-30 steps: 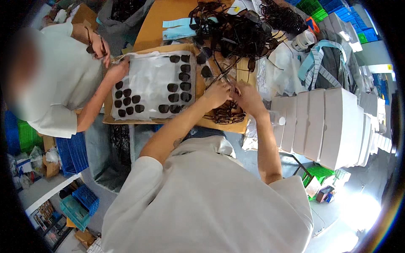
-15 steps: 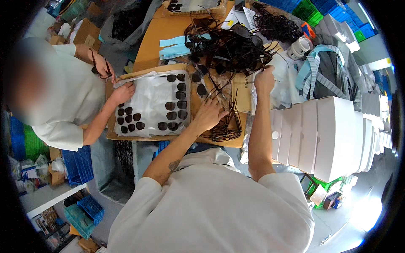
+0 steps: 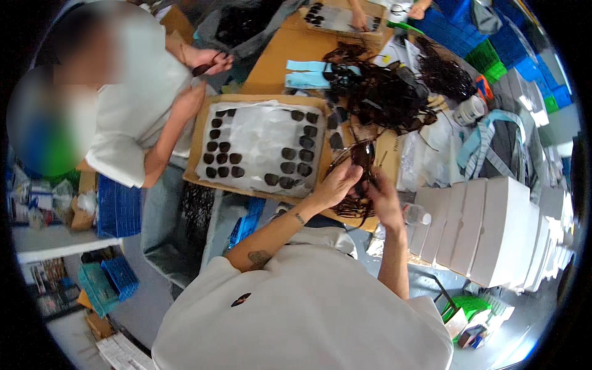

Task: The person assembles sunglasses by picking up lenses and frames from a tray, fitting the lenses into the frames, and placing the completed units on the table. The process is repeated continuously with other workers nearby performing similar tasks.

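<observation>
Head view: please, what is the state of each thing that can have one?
Left hand: closed on the dark frame.
Right hand: gripping the same frame.
Dark frame: lifted, held by both hands.
Tray: flat, partly filled with dark lenses.
White boxes: closed, standing in a row.

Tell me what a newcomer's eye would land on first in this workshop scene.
First, the person's left hand and right hand, close together at the table's near edge, holding a dark pair of glasses. Just left lies a shallow cardboard tray lined with white sheet and rows of dark lenses. Behind the hands sits a tangled heap of dark frames, and to the right a row of white boxes.
</observation>
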